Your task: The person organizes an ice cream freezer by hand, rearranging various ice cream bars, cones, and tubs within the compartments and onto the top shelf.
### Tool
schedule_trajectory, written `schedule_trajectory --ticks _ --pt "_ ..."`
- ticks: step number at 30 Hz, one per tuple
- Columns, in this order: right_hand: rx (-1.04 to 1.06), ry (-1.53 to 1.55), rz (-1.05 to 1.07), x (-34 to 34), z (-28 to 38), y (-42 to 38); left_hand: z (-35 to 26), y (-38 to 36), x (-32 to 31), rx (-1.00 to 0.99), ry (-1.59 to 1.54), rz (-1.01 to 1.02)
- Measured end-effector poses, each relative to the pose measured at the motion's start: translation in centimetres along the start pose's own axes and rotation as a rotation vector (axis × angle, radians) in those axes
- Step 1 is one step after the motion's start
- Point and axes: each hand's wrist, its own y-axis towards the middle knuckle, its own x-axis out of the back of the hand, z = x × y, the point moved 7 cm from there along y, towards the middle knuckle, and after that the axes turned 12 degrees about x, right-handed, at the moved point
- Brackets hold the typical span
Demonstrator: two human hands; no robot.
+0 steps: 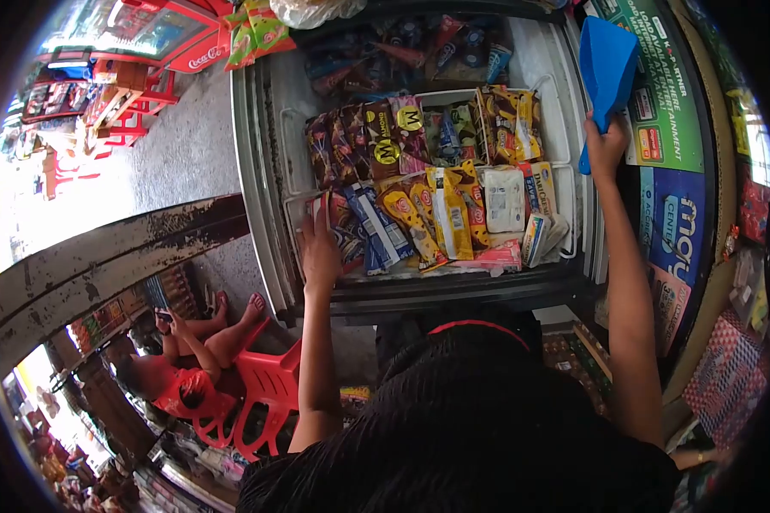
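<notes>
An open chest freezer point(257, 171) holds ice cream in white wire baskets. My right hand point(606, 141) grips the handle of a blue scoop point(609, 64) over the freezer's right edge, with the blade pointing away from me. My left hand point(320, 250) rests at the near left corner of the front basket, fingers spread, beside dark wrapped bars and a blue packet point(376, 229). Yellow ice cream packs point(449, 214) lie mid-basket. Right of them are a white tub point(504, 200) and a Dari Creme box point(540, 190). Brown Magnum packs point(387, 141) fill the back basket's left side.
A seated person point(184, 385) holds a phone at lower left, on a red plastic chair point(269, 376). A worn wooden beam point(111, 248) runs left of the freezer. Green and blue signs point(667, 85) stand at right. Green snack packs point(259, 34) hang at the freezer's back left.
</notes>
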Motion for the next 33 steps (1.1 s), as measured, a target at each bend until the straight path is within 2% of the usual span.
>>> schedule_trajectory --ticks 4,6,10,12,16,18,22,25,27,30,32,33 --pt "0.025 -0.042 0.016 0.0 0.2 0.1 -1.8 -1.0 1.8 -0.048 0.020 0.051" --pt "-0.022 -0.027 0.015 0.0 -0.1 -0.1 -4.2 -3.1 1.8 -0.279 0.302 0.216" --pt "-0.015 -0.024 0.026 -0.1 -0.4 -0.1 -3.4 -2.7 0.4 -0.344 0.263 0.215" --pt "-0.015 -0.021 0.016 -0.1 -0.7 -0.2 -3.9 -1.9 0.3 -0.486 0.291 0.286" --pt "0.000 -0.047 0.017 0.0 -0.5 -0.2 -6.4 -0.3 3.7 -0.638 0.314 0.288" --pt "-0.014 -0.048 0.013 0.0 -0.3 -0.1 -6.8 2.6 6.0 -0.356 0.120 0.420" --pt "-0.024 -0.034 -0.002 0.0 -0.4 -0.1 -7.9 9.2 9.7 -0.196 -0.258 0.234" --pt "-0.005 -0.053 0.011 -0.1 -0.2 0.0 -7.9 14.6 8.6 -0.139 -0.296 0.189" --pt "0.044 -0.067 0.000 0.1 0.2 0.1 -7.3 16.1 10.2 -0.102 -0.657 -0.151" --pt "0.029 -0.071 -0.018 0.1 0.4 0.0 -6.0 14.9 9.8 -0.044 -0.651 -0.208" --pt "0.014 -0.048 -0.008 0.1 0.0 0.0 -4.7 12.3 8.4 0.002 -0.511 -0.064" --pt "-0.001 -0.029 -0.002 0.0 -0.3 -0.1 -4.2 10.6 7.0 0.105 -0.331 0.084"
